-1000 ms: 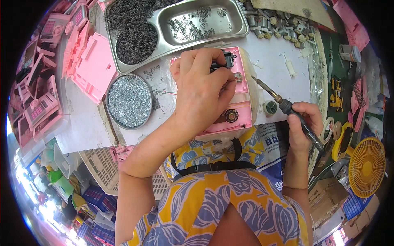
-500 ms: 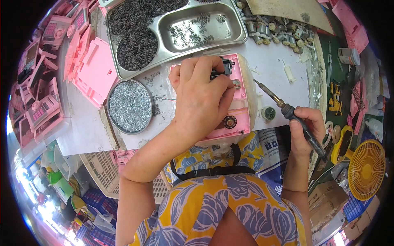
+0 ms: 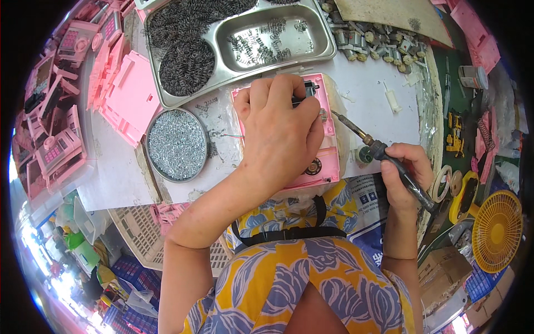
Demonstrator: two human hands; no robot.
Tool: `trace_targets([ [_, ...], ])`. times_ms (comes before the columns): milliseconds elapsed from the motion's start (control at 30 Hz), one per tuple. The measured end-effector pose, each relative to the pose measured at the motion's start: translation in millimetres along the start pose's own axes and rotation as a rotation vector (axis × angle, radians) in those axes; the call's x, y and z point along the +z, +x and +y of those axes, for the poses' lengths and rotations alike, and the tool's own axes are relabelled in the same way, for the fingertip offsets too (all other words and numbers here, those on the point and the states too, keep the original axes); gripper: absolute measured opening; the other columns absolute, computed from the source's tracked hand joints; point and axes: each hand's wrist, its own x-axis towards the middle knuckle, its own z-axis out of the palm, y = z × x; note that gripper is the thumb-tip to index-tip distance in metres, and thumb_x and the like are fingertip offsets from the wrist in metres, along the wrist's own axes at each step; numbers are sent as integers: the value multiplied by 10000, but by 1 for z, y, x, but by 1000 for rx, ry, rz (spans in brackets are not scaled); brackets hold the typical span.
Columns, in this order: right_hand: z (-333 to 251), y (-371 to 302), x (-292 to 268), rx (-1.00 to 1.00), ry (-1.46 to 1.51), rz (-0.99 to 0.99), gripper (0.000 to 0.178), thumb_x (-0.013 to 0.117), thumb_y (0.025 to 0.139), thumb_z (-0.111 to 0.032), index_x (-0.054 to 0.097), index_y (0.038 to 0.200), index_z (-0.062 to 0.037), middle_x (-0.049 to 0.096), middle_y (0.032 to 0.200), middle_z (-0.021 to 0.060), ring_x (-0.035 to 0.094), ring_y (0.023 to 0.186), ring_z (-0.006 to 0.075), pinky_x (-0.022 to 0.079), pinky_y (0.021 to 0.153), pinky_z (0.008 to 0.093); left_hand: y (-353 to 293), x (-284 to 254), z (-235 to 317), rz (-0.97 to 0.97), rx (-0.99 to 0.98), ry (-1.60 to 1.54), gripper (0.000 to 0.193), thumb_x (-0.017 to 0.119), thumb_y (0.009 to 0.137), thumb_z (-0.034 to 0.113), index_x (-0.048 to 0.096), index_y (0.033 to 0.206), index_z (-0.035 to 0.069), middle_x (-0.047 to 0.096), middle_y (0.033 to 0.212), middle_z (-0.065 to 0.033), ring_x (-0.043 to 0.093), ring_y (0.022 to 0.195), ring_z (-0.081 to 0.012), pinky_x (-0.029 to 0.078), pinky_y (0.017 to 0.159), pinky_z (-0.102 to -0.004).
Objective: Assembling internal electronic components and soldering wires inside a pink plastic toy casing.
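We saw that the open pink casing lay on the paper-covered bench, directly under the left hand. This hand was bent over the casing, its fingers close together; what they clamped, we could not tell. To the right of the casing, the right hand was closed firmly around a soldering iron, whose tip appeared at the casing's right edge. Left of the casing stood a round dish of screws, and beyond the casing a metal tray with springs.
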Motion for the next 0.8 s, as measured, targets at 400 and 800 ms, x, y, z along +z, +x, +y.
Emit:
trace_targets([
  [400, 8, 3, 8, 3, 7, -32, 241, 790, 848, -50, 662, 1049, -9, 649, 764, 4, 511, 630, 36, 383, 570, 201, 4, 3, 4, 7, -13, 13, 101, 735, 745, 160, 662, 792, 108, 525, 1008, -67, 483, 960, -297, 316, 844, -470],
  [800, 3, 3, 5, -65, -41, 3, 244, 786, 839, -43, 666, 1045, 6, 700, 835, 57, 579, 657, 64, 440, 601, 204, 5, 1, 7, -2, -14, 35, 99, 733, 763, 173, 675, 818, 114, 523, 1002, -65, 480, 947, -292, 311, 844, -470],
])
